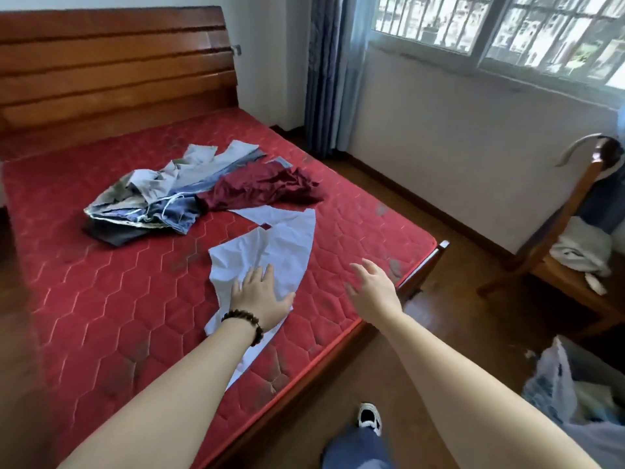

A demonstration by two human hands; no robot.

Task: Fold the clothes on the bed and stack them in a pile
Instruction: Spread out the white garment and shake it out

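Red quilted mattress fills the bed, headboard at its far end. Near the right edge lies a pale shirt, left hand pressed flat on it, fingers spread. Right hand hovers open just beside it, holding nothing. Unfolded clothes heap mid-mattress.

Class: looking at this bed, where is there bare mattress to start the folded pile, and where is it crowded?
Bare mattress lies left of the white garment, below the clothes heap, and along the headboard. Crowded: the middle, where the maroon garment meets the heap.
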